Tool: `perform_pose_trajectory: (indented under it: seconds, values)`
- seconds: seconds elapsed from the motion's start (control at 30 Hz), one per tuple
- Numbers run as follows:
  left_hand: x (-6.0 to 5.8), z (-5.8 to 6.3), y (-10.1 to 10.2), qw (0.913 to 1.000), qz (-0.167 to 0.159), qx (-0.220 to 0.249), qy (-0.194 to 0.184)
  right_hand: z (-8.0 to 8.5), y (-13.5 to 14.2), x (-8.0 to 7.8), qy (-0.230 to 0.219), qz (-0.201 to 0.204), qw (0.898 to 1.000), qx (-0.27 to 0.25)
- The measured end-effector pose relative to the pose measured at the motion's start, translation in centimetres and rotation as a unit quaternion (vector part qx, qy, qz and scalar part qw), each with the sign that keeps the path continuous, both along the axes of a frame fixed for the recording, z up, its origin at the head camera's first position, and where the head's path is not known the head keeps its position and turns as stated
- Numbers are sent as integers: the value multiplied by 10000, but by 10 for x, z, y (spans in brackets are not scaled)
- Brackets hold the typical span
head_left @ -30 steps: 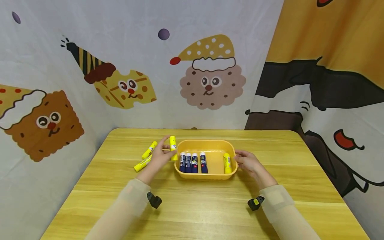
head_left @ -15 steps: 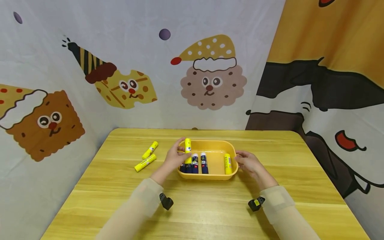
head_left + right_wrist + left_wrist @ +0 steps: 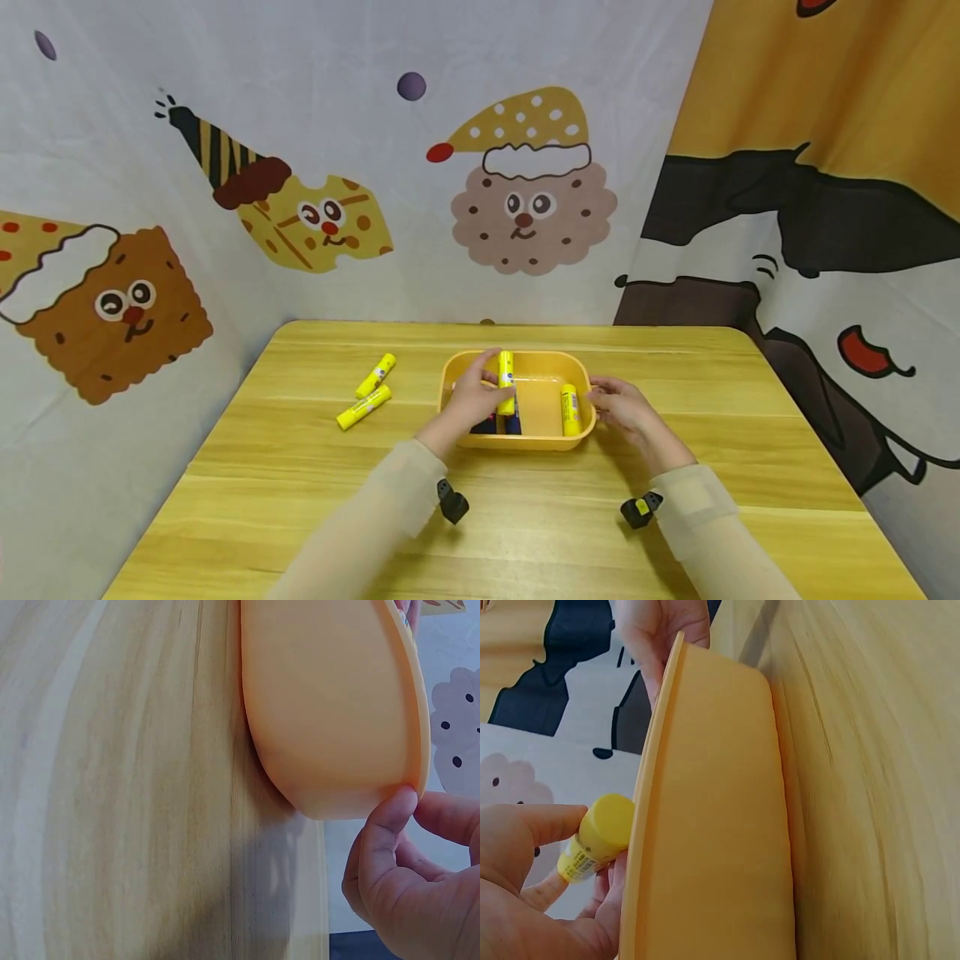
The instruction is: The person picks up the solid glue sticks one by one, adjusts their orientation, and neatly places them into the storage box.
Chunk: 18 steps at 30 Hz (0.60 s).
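Observation:
My left hand [image 3: 471,402] pinches a yellow glue stick [image 3: 506,383] upright between thumb and fingers, over the yellow plastic tray [image 3: 525,443]. In the left wrist view the yellow glue stick [image 3: 606,823] shows beyond the tray's rim. Inside the tray, dark blue glue sticks [image 3: 513,425] lie on the left side, mostly hidden by that hand. Another yellow glue stick [image 3: 571,410] lies at the tray's right end. My right hand [image 3: 626,410] holds the tray's right rim; the right wrist view shows its thumb and finger [image 3: 396,808] pinching the edge.
Two more yellow glue sticks [image 3: 364,407] lie on the wooden table [image 3: 525,517] left of the tray. A cloth printed with cartoon figures [image 3: 420,250] hangs behind the table's far edge.
My left hand has carried the yellow glue stick rightward, from beside the tray's left end to over its middle. My right hand has stayed at the rim.

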<state>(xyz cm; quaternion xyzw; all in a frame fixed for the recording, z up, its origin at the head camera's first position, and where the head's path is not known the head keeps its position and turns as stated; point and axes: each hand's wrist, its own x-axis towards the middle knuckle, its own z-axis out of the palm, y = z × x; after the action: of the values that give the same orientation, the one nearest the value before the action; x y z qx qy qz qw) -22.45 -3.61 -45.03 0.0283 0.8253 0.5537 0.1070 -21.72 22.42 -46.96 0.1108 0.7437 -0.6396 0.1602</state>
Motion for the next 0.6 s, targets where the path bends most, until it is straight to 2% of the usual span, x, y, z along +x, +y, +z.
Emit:
perform_pose_trajectory:
  seconds: [0.1, 0.4, 0.6]
  values:
    - [0, -1, 8, 10000, -60, 2, -49, 0, -1, 0, -31, -15, 10000, -32]
    - [-2, -6, 29, 9987, -213, -464, -88, 0, -1, 1, -33, -25, 10000, -34]
    - [-1, -8, 40, 9973, -253, -618, -320, -1, 1, 0, 17, 7, 10000, -47]
